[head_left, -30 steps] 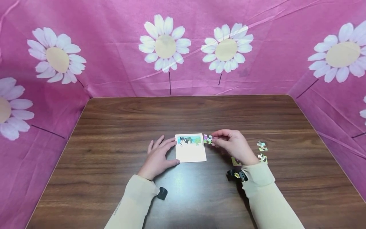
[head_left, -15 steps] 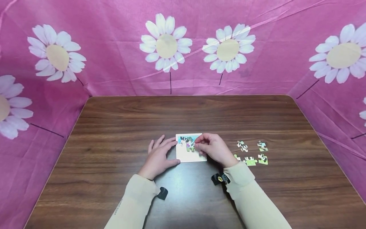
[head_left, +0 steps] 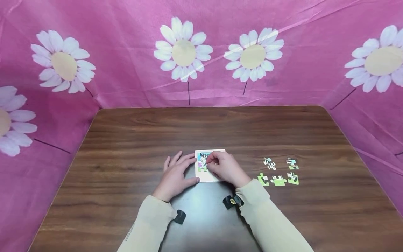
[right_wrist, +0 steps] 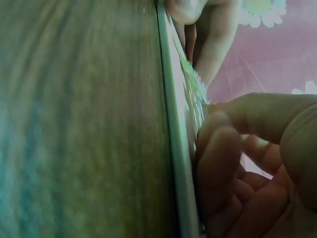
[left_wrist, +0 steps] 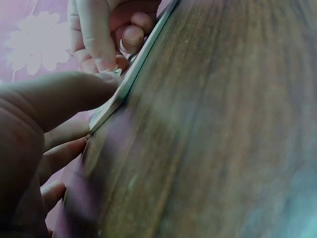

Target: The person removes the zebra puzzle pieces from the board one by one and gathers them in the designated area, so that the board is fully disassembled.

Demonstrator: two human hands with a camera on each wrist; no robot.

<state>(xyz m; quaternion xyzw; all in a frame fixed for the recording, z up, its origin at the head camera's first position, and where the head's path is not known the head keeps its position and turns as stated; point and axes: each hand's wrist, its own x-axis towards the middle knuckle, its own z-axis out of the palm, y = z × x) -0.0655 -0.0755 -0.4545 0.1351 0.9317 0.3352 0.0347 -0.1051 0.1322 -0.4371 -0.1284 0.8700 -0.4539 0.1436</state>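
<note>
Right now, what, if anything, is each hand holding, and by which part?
The right hand pinches a puzzle piece by its right edge. The left hand grips nothing; its spread thumb and fingers touch the white board along its left side.

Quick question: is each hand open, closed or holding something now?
Left hand: open, fingers and thumb touching the white board.
Right hand: closed, pinching a puzzle piece.
</note>
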